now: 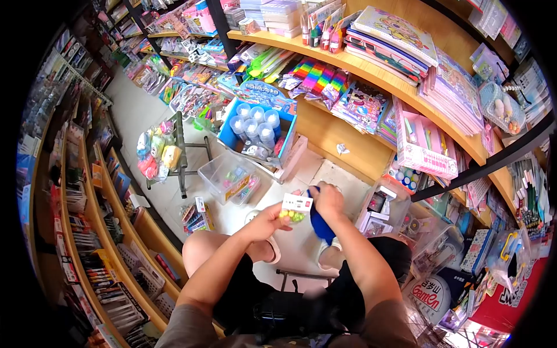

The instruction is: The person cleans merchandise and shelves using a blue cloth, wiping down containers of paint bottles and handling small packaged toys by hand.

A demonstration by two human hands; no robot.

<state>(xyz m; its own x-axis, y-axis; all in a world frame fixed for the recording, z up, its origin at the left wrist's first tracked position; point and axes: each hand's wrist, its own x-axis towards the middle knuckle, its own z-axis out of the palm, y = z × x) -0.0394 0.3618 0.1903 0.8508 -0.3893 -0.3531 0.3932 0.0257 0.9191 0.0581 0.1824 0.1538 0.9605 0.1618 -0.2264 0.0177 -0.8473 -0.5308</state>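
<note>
My left hand (268, 223) is closed on a small packet (297, 203) with a white printed card top and yellow-green pieces below it. Just to the right, my right hand (328, 203) grips a dark blue cloth (320, 225), which hangs down beside the packet. The two hands are close together above the floor, between my knees. Beyond my left hand, a clear plastic bin (216, 184) holds several small colourful packets.
A blue box (229, 136) of clear-lidded cylinders stands ahead. Left of it, a folding stool (183, 156) has a bag of colourful items (158, 153) beside it. Stocked shelves (360, 69) curve around the right; bins (386, 200) stand near my right knee. More shelves (96, 232) line the left.
</note>
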